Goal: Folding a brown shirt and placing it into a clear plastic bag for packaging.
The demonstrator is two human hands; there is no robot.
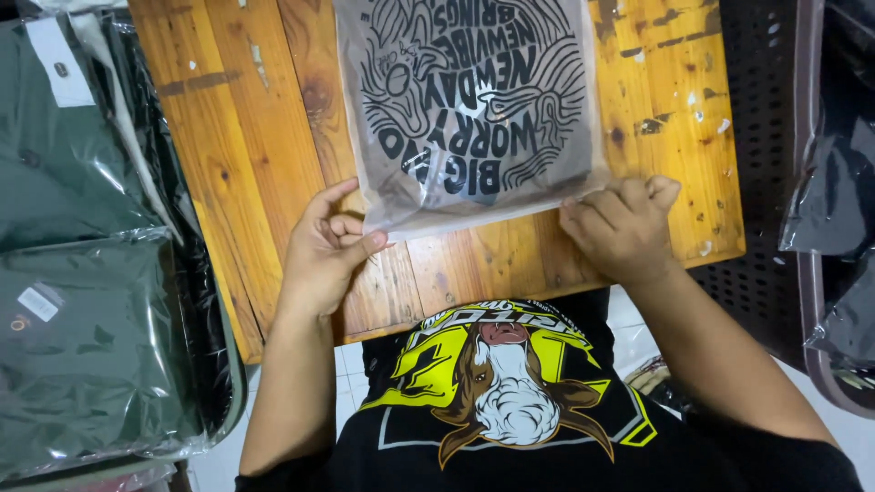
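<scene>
Bagged shirt (469, 105) lies flat on wood table (246, 146), near its front edge. Left hand (326, 251) pinches the bag's near-left corner w/ thumb & fingers. Right hand (622, 228), fingers curled, presses the near-right corner.

Surface (255, 137): orange-brown wood planks, dark knots, scattered white paint flecks. Clear bag (469, 100): holds grey folded garment with black swirling line pattern and black block lettering. Stacked packets (82, 273) at left: dark green garments under glossy clear film, small white labels. Worn shirt (510, 401): black, neon yellow shapes, brown-and-white animal graphic. Crate (761, 164) at right: dark brown, perforated.
</scene>
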